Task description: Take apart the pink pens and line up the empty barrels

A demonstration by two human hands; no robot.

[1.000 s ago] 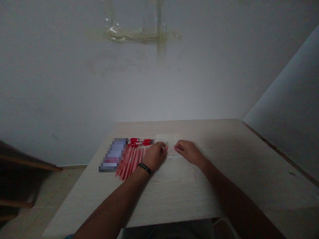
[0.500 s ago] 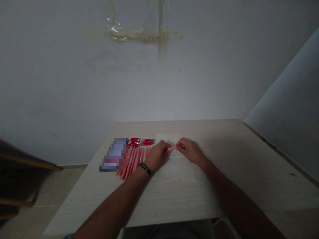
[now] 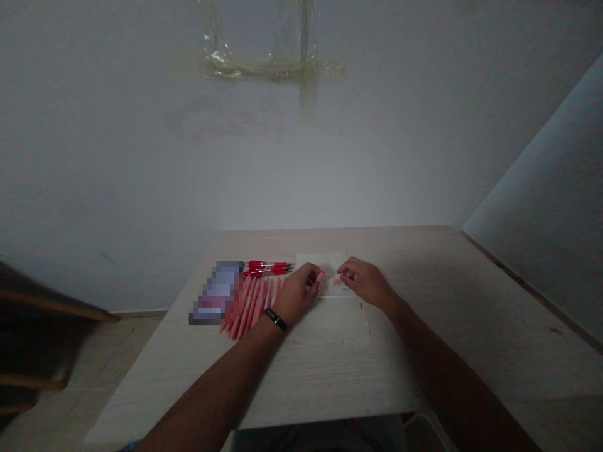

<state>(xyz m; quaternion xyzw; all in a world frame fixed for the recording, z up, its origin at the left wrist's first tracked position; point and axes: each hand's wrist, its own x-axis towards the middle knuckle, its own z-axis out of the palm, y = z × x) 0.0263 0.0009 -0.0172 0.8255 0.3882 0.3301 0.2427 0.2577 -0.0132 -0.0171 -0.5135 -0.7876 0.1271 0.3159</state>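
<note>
My left hand (image 3: 298, 292), a black band on its wrist, is closed round a thin pink pen (image 3: 320, 276) whose end sticks out past the fingers. My right hand (image 3: 365, 280) pinches a small pink piece (image 3: 338, 281), possibly the pen's cap, a short gap to the right of the pen end. Both hands hover over a white sheet of paper (image 3: 330, 290) on the pale wooden table (image 3: 424, 351).
A row of several pink pens (image 3: 252, 299) lies left of my left hand. Red pens (image 3: 266, 269) lie behind them. A blurred-out rectangular item (image 3: 215, 292) sits at the far left. A grey wall stands behind the table and another on the right.
Half a second ago both hands met on the pink pen. Now they have drawn apart, the left keeping the pen, the right taking a small pink piece off.
</note>
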